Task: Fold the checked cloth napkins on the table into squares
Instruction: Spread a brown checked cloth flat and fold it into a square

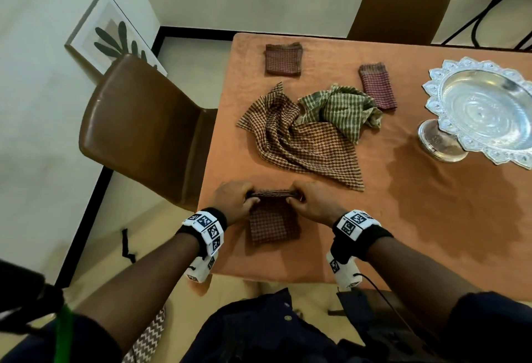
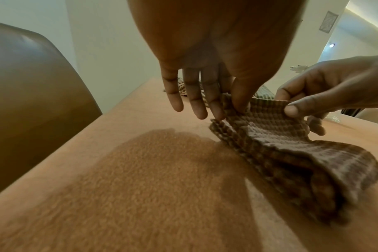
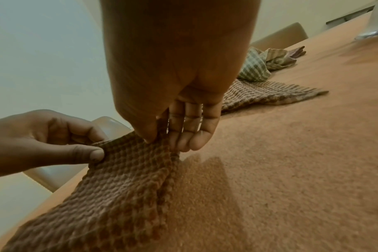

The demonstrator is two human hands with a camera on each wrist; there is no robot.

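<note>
A small brown checked napkin (image 1: 273,223) lies folded near the table's front edge. My left hand (image 1: 234,200) pinches its far left corner between thumb and fingers, and my right hand (image 1: 313,200) pinches the far right corner. In the left wrist view that far edge of the brown napkin (image 2: 268,122) is lifted off the table, with my left hand (image 2: 231,105) and my right hand (image 2: 296,109) at its two corners. The right wrist view shows the brown napkin (image 3: 119,184), my right hand (image 3: 160,138) and my left hand (image 3: 93,151) in the same grip.
Two loose napkins lie mid-table, a tan-brown one (image 1: 302,141) and a green one (image 1: 342,109). Two folded dark red napkins (image 1: 283,59) (image 1: 377,86) lie behind them. A silver pedestal bowl (image 1: 483,109) stands at the right. Brown chairs (image 1: 144,129) (image 1: 403,3) stand at the left and far sides.
</note>
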